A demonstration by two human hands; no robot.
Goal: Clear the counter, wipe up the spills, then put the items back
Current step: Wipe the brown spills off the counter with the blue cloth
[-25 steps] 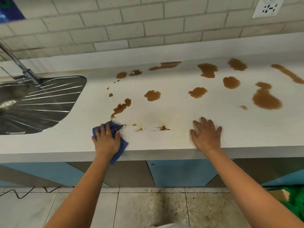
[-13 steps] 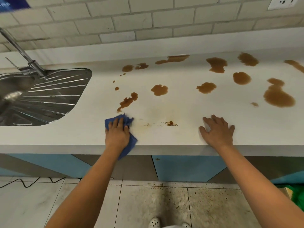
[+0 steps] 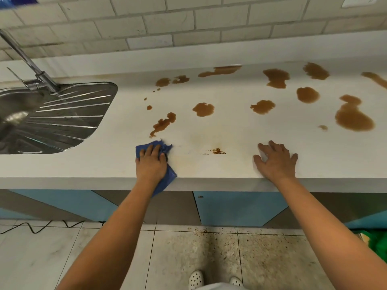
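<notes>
My left hand (image 3: 151, 164) presses a blue cloth (image 3: 167, 181) flat on the white counter (image 3: 209, 168) near its front edge; one corner of the cloth hangs over the edge. My right hand (image 3: 276, 162) rests flat on the counter, fingers spread, holding nothing. Several brown puddles lie further back, among them a streak (image 3: 162, 124) just beyond the cloth, a blob (image 3: 203, 109) and a large one (image 3: 354, 118) at the right. A small patch of brown crumbs (image 3: 217, 151) sits between my hands.
A steel sink with ribbed drainer (image 3: 62, 118) and a tap (image 3: 31, 65) are set in the counter at the left. A tiled wall (image 3: 188, 21) rises behind. Blue cabinet doors (image 3: 236, 208) are below; the floor tile (image 3: 209, 252) is speckled brown.
My left hand and the cloth have slid to the right along the front edge, wiping away the small marks near the cloth. My right hand has stayed planted.
</notes>
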